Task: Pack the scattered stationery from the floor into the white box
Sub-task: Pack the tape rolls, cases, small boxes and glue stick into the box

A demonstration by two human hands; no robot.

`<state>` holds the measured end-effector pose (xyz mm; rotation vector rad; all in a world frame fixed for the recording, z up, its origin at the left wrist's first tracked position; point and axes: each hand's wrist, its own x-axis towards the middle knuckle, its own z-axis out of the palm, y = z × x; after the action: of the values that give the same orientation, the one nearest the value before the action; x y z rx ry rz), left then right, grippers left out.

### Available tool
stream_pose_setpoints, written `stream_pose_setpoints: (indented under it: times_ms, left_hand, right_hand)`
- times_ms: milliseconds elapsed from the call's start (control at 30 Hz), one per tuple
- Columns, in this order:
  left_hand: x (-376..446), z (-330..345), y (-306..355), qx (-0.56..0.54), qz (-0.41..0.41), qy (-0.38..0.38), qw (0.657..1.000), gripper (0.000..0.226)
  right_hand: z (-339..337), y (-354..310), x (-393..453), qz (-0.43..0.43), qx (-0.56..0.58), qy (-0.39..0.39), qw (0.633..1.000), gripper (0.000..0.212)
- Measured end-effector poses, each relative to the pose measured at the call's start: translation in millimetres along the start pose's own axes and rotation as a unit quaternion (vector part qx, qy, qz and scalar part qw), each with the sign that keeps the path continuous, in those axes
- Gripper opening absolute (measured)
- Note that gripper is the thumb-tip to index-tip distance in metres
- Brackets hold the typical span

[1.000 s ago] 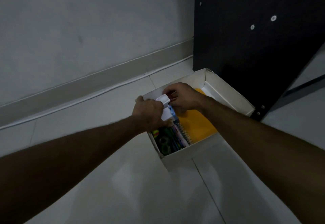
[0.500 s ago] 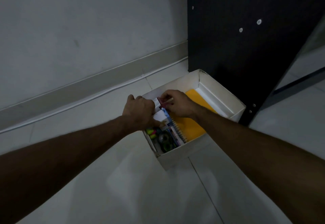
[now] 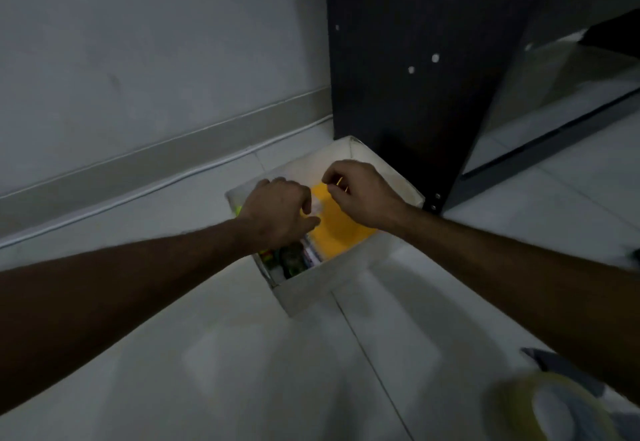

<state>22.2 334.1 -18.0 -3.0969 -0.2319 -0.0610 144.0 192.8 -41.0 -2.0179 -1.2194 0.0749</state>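
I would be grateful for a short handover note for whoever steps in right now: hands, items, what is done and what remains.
Left hand: over the white box, fingers curled around a small white item, blurred.
Right hand: above the box, thumb and finger pinched; whether it holds anything is unclear.
Done: orange notebook and colourful small items are in the box.
Left: set the white item down; a yellowish tape roll lies on the floor at the near right.

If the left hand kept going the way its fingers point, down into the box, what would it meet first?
Probably the small white item at the left hand's fingertips, then the yellow notebook in the box. Motion blur leaves depth unclear.
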Motion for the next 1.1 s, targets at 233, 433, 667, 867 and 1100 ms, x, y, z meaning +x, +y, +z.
stream_pose_setpoints:
  times_ms: [233,433,667,867,1100]
  left_hand:
    - [-11.3,1.0,112.9,-0.136,0.17,-0.076,0.973,0.021]
    - [-18.1,21.6,214.0,-0.175,0.279,-0.175,0.928,0.018]
    - [-34.5,58.9,286.6,-0.207,0.261,-0.305,0.892,0.052]
    - [-46.0,74.1,291.0,-0.223,0.255,-0.351,0.873,0.102]
    - [-43.3,55.8,297.3,-0.407,0.238,-0.243,0.848,0.123]
  right_hand:
    - [-77.3,5.3,-116.4,-0.036,-0.084,-0.032,0.995,0.006]
    - [-125.4,36.3,-229.5,0.111,-0.18,-0.257,0.943,0.036]
    - [-128.3,49.5,-318.3,0.206,-0.275,-0.389,0.855,0.107]
    - [-121.7,56.8,-337.4,0.243,-0.225,-0.295,0.896,0.106]
    - [-162.6,42.9,-309.4,0.38,0.019,-0.159,0.911,0.098]
